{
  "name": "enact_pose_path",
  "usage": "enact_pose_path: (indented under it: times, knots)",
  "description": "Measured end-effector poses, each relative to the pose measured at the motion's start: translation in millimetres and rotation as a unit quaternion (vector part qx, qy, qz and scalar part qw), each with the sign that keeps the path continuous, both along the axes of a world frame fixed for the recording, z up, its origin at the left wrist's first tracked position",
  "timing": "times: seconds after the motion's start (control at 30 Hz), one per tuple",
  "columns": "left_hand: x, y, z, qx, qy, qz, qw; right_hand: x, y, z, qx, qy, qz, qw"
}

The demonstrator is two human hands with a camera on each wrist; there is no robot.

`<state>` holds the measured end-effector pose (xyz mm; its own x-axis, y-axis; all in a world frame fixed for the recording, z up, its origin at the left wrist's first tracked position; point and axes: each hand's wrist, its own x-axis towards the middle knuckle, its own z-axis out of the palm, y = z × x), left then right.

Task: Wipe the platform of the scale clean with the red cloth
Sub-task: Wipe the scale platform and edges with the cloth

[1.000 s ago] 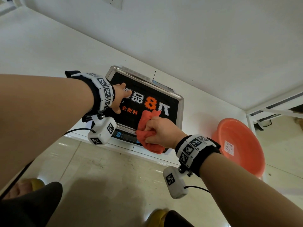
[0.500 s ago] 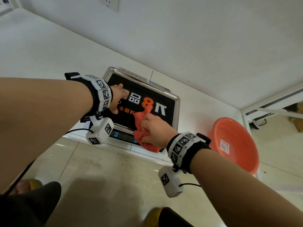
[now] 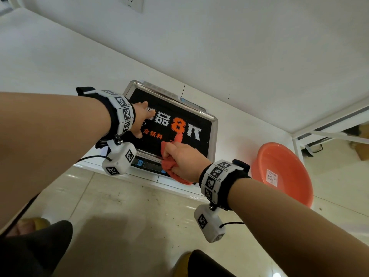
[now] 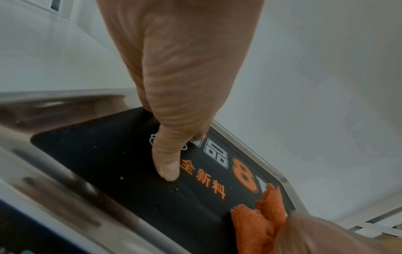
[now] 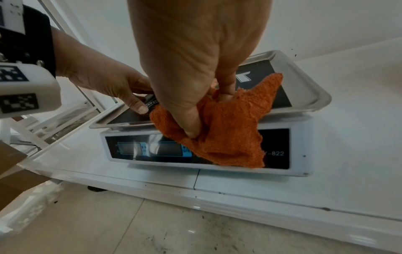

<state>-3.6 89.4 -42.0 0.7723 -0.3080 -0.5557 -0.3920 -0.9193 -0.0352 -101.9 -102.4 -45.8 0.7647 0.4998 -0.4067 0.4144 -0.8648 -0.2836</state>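
Step in hand: I am wiping the scale's platform [image 3: 208,124], working the near edge of the steel tray at about 6 o'clock.
Right hand: my right hand [image 3: 184,159] is bunching the red cloth [image 5: 228,135], with thumb and fingers curled round it and pinching it tight.
Red cloth: it is lying half on the platform's black printed mat [image 4: 104,154] and half hanging over the front rim, draping down across the scale's display panel [image 5: 135,148].
Left hand: my left hand [image 3: 139,118] is pressing down on the mat at about 10 o'clock, fingers straight and spread, holding nothing; the thumb tip [image 4: 168,171] is touching the mat.
Scale: it is sitting on a white shelf [image 5: 348,120], with an orange basin [image 3: 287,170] well apart at 3 o'clock.
Judgement: pale specks are showing on the mat near my thumb, so the wiping seems unfinished.
Next move: I judge it calls for sweeping the cloth toward 12 o'clock and toward 9 o'clock, shifting my left hand off the part it is covering.
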Motion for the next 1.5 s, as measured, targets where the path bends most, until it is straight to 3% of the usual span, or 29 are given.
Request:
enact_pose_path:
  times: [0.2, 0.37, 0.63, 0.83, 1.07, 1.5]
  knots:
    - [-2, 0, 2, -0.003, 0.003, 0.002, 1.000, -5, -3, -15, 0.034, -0.016, -0.026, 0.999]
    - [0, 1, -1, -0.003, -0.001, -0.003, 1.000, -12, -6, -23, 0.043, -0.080, -0.036, 0.995]
    - [-1, 2, 0, -0.005, -0.005, -0.003, 1.000, -11, -8, -20, 0.027, -0.082, -0.015, 0.996]
    - [-2, 1, 1, 0.001, -0.002, 0.001, 1.000, -9, -7, -17, 0.010, -0.055, 0.015, 0.998]
    - [-2, 1, 3, -0.001, 0.006, 0.006, 1.000, 0, -5, -6, -0.012, 0.031, 0.006, 0.999]
    - [-3, 3, 3, -0.003, 0.005, 0.003, 1.000, 17, 2, 12, -0.028, 0.112, 0.001, 0.993]
